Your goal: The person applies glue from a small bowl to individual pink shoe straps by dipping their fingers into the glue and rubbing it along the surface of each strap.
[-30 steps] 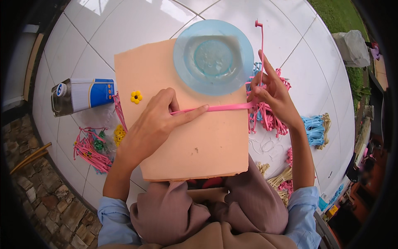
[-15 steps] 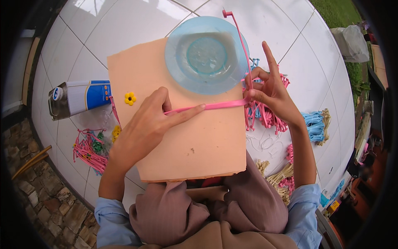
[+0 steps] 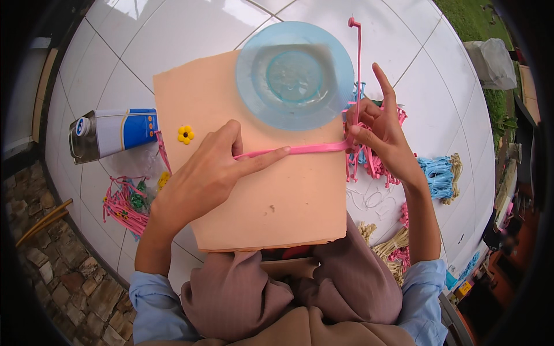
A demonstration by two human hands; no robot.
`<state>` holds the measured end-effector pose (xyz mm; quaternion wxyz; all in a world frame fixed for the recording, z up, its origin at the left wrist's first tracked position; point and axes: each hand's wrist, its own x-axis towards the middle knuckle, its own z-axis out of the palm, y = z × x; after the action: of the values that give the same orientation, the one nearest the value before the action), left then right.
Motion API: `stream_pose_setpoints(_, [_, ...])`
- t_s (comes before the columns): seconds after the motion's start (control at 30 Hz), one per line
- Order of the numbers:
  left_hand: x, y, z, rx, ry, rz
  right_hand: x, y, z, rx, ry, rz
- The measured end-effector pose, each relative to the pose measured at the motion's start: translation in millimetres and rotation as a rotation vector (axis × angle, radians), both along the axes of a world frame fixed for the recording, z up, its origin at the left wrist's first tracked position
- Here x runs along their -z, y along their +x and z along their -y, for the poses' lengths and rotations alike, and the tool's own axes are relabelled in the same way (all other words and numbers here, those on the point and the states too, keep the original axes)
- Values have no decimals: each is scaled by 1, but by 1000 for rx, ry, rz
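A pink strap (image 3: pixel 316 149) runs sideways across a peach-coloured foam board (image 3: pixel 277 190) on my lap. My left hand (image 3: pixel 205 167) is curled over its left part, forefinger stretched along the strap; the grip underneath is hidden. At the board's right edge my right hand (image 3: pixel 378 130) pinches the strap between thumb and fingers, with one finger pointing up. From that pinch the strap's thin end rises, tipped by a small pink knob. A light blue plate (image 3: pixel 248 81), with clear material in it, rests on the board's far right corner. Left of it lies a yellow flower piece (image 3: pixel 185 134).
A metal can (image 3: pixel 112 135) with a blue and white label lies on the tiled floor (image 3: pixel 133 46) at left, near a pile of pink straps (image 3: pixel 124 205). To the right are pink bundles (image 3: pixel 378 167), blue bundles (image 3: pixel 437 176) and beige bundles (image 3: pixel 395 245).
The strap's free thin end has swung right and now stands nearly upright. The right hand has shifted slightly right and down; both hands keep their hold. The whole view has shifted a little.
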<state>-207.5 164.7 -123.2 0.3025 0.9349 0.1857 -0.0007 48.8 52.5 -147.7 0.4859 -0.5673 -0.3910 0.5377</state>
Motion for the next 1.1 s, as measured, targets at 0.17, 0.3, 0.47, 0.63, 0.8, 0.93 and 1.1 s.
stream_pose_setpoints(0.17, [-1, 1, 1, 4, 51, -6, -1, 2, -4, -9, -20, 22])
stream_pose_setpoints(0.3, [-5, 2, 5, -30, 77, -22, 2, 3, -3, -22, -36, 0])
stream_pose_setpoints(0.47, [-12, 10, 20, 38, 337, -3, 7, -6, 0, 69, -48, 22])
stream_pose_setpoints(0.63, [-3, 13, 34, 112, 560, -30, 13, -16, 4, 170, 36, 77])
stream_pose_setpoints(0.8, [7, 16, 37, 83, 604, 23, 13, -27, 6, 280, 55, 62])
stream_pose_setpoints(0.93, [3, 21, 38, 30, 587, 69, 36, -27, 11, 327, 272, 426])
stream_pose_setpoints(1.1, [0, 20, 32, 72, 579, 62, 44, -10, 13, 145, 793, 1190])
